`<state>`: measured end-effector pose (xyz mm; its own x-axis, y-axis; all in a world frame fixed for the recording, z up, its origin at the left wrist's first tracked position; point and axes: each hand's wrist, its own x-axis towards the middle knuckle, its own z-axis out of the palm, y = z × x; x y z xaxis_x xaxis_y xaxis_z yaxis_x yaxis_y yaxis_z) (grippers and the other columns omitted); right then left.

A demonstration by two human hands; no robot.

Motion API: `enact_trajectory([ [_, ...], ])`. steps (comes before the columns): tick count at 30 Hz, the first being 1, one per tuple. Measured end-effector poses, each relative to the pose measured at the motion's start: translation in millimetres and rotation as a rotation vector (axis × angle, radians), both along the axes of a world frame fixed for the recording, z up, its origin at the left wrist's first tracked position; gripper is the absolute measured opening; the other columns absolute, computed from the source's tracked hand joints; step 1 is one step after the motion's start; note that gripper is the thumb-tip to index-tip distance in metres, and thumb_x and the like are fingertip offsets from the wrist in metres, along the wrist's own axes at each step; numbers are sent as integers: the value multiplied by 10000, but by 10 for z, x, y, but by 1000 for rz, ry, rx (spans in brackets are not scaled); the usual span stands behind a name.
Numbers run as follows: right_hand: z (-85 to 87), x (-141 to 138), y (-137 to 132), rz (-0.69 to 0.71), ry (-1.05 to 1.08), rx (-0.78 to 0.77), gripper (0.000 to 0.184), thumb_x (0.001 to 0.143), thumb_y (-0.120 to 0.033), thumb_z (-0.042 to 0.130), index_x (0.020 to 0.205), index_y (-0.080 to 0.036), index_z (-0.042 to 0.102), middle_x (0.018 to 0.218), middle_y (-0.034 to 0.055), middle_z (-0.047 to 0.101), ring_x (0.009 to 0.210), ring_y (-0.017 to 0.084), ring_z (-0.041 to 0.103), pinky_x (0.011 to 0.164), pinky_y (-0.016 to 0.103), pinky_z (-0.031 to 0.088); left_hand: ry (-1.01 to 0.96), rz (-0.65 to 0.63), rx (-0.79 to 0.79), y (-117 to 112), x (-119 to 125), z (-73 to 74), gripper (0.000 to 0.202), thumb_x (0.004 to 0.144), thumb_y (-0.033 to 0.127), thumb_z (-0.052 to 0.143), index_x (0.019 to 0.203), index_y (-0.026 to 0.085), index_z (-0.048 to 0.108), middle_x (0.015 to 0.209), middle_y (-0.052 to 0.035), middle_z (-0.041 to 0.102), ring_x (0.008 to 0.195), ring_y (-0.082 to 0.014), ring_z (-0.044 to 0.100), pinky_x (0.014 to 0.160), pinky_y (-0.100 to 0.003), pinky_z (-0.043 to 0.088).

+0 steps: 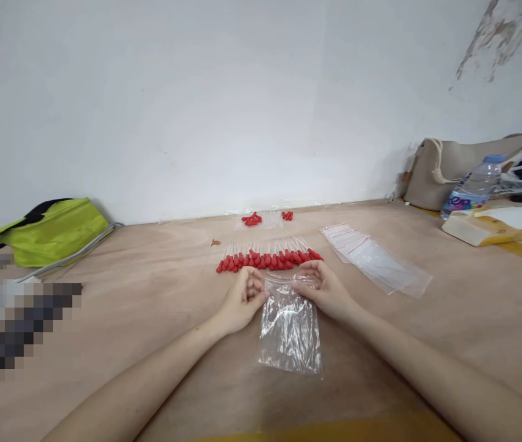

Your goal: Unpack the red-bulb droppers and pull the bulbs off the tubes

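Note:
A clear zip-lock bag (290,331) lies flat in front of me, its red-lined opening facing away. My left hand (242,301) is closed at the bag's upper left edge, thumb and curled fingers on the plastic. At the upper right corner, my right hand (325,290) pinches the bag between thumb and fingers. Just beyond both hands is a row of droppers (268,261) with red rubber bulbs toward me and thin clear tubes pointing to the wall. No contents are visible in the bag.
More zip-lock bags (376,261) overlap to the right. Small red bulbs (252,219) lie on a plastic bag near the wall. A lime-green bag (58,233) stands at left; a water bottle (473,187), beige handbag (449,166) and opened carton (491,226) are at right.

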<state>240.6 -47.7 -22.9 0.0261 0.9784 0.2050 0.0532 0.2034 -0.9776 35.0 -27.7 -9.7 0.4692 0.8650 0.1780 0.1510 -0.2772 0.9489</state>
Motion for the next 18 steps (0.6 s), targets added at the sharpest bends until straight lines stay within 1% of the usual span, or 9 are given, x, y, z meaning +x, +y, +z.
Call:
enact_trajectory([
  [2, 6, -12, 3, 54, 172, -159, 416, 617, -389, 693, 911, -177, 490, 751, 6, 583, 629, 125, 551, 591, 273, 453, -12, -12, 63, -17, 10, -13, 170, 763, 299, 570, 834, 193, 457, 715, 23, 488, 628, -85, 489, 605, -208, 394],
  [4, 21, -15, -9, 127, 253, -255, 369, 625, -431, 682, 828, -162, 531, 656, -10, 587, 549, 106, 533, 550, 255, 434, 51, -69, 133, -27, 9, -11, 117, 768, 278, 560, 738, 170, 528, 757, -7, 509, 676, -101, 497, 638, -225, 401],
  [6, 37, -13, -25, 159, 266, -281, 343, 625, -450, 679, 752, -158, 549, 606, -19, 587, 503, 94, 515, 513, 240, 415, 128, -156, 128, -34, 1, 0, 105, 767, 262, 557, 792, 174, 609, 804, -25, 533, 659, -104, 498, 624, -233, 405],
  [8, 48, -9, -35, 163, 270, -281, 340, 630, -465, 670, 743, -164, 561, 595, -23, 592, 482, 89, 506, 495, 235, 407, 159, -221, 26, -41, -7, 13, 234, 767, 263, 558, 990, 207, 604, 739, -7, 535, 561, -85, 474, 553, -223, 395],
  [10, 50, -4, -39, 172, 293, -287, 345, 622, -474, 672, 749, -169, 570, 609, -24, 597, 495, 93, 516, 512, 242, 422, 120, -223, -93, -45, -12, 20, 361, 757, 273, 576, 1111, 216, 537, 603, 36, 483, 477, -67, 432, 498, -205, 383],
  [12, 41, -9, -43, 196, 314, -305, 353, 603, -471, 687, 746, -169, 572, 655, -17, 608, 539, 101, 542, 559, 255, 445, 49, -198, -171, -40, -16, 19, 413, 731, 281, 611, 1123, 207, 504, 544, 59, 443, 470, -65, 439, 497, -197, 402],
  [13, 34, -18, -47, 209, 313, -313, 359, 596, -472, 692, 740, -168, 568, 675, -12, 613, 560, 106, 553, 580, 262, 452, 7, -187, -203, -35, -18, 16, 435, 710, 282, 636, 1113, 207, 490, 557, 60, 456, 475, -63, 452, 497, -195, 414],
  [15, 23, -40, -57, 218, 276, -303, 367, 600, -486, 683, 717, -164, 552, 678, -5, 611, 567, 108, 557, 579, 260, 449, -79, -172, -265, -19, -23, 5, 467, 661, 274, 684, 1070, 213, 468, 640, 50, 510, 487, -56, 477, 496, -193, 436],
  [18, 62, -6, -33, 119, 205, -230, 377, 624, -525, 641, 690, -175, 519, 586, -35, 552, 491, 85, 498, 498, 227, 397, -194, -146, -302, 4, -29, -15, 442, 624, 264, 713, 984, 199, 464, 784, 27, 554, 492, -40, 486, 485, -189, 447],
])
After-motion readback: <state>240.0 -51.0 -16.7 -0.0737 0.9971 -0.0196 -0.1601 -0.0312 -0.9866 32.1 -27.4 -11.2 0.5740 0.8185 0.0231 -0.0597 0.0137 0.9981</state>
